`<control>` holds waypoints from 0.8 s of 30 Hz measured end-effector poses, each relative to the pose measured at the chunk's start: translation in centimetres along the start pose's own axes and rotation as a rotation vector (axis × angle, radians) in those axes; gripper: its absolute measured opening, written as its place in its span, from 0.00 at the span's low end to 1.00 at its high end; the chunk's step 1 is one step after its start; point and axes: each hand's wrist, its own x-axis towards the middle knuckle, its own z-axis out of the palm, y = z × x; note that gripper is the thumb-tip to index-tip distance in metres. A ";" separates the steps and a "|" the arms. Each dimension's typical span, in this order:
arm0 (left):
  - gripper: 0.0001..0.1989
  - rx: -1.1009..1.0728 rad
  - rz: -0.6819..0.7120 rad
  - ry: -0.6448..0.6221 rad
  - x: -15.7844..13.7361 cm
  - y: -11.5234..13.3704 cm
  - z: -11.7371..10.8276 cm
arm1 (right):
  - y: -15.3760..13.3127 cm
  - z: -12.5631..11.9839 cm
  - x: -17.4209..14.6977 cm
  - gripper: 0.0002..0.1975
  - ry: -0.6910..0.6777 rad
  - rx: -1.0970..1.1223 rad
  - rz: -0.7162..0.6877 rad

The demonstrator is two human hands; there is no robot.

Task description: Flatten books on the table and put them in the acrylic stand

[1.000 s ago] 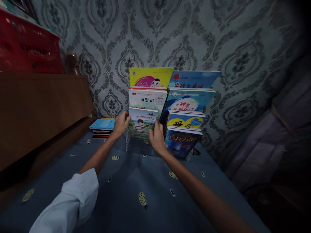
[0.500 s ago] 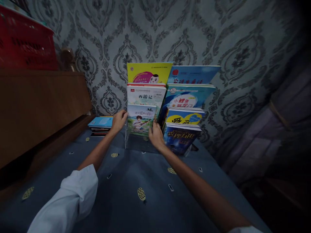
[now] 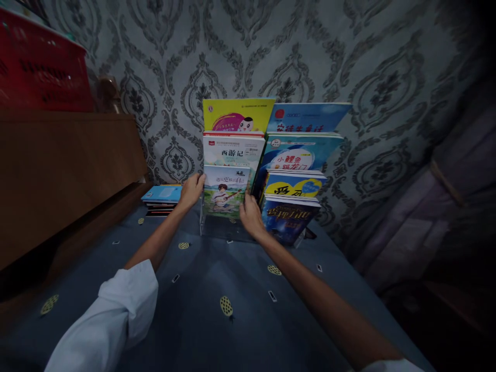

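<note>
A small book with a guitar player on its cover stands upright in the front left tier of a clear stepped rack. My left hand has its fingers closed at the book's left edge. My right hand grips the right edge lower down, its thumb towards the cover and its other fingers partly hidden. Right behind rises a white book, with a yellow book at the back. To the right of my right hand is a dark blue book in the rack's other column.
Behind the dark blue book stand a yellow-and-blue book, a teal book and a blue book. A low stack of books lies left of the rack on the patterned blue cloth. A red basket sits on a wooden cabinet.
The view has shifted very slightly. Both hands stay at the small book's edges, and the book has hardly moved.
</note>
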 end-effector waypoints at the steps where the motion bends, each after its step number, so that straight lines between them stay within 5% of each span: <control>1: 0.17 0.011 -0.002 0.000 0.0 0.1 0.0 | -0.2 -0.1 -0.1 0.30 -0.003 -0.010 0.006; 24: 0.20 -0.103 -0.074 0.012 -0.8 0.5 1.1 | -1.0 -1.0 0.0 0.30 0.011 -0.065 0.016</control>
